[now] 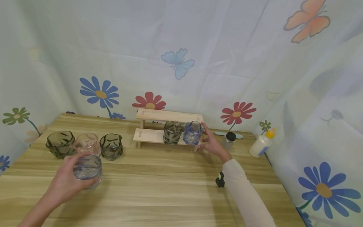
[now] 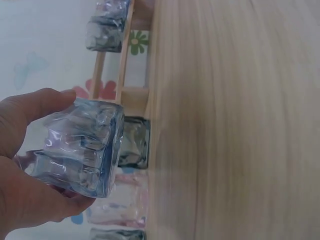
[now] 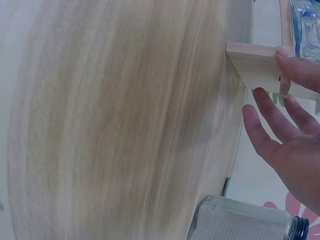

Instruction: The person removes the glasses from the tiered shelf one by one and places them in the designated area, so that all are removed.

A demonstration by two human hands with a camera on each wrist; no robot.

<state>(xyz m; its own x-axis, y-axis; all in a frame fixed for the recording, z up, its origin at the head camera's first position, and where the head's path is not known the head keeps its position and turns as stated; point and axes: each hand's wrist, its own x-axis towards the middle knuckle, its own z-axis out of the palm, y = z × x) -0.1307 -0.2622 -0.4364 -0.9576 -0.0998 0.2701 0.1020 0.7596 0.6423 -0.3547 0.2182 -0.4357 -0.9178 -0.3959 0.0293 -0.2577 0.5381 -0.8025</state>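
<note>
My left hand [image 1: 66,177] grips a pale blue wavy glass cup [image 1: 88,170], thumb on one side and fingers on the other; the left wrist view shows this cup [image 2: 82,147] held above the table. My right hand [image 1: 213,144] is at the right end of a two-step wooden rack [image 1: 148,135], beside a blue glass cup [image 1: 193,134] on the lower step. In the right wrist view its fingers [image 3: 272,117] are spread, with the thumb by the step's end. A dark grey glass cup [image 1: 173,133] stands left of the blue one.
On the table's left stand an olive cup [image 1: 60,143], a pinkish cup [image 1: 88,140] and a grey cup [image 1: 111,148]. To the right are a black-lidded jar [image 1: 228,142], a white bottle with a yellow cap [image 1: 260,146] and a small black object [image 1: 220,180].
</note>
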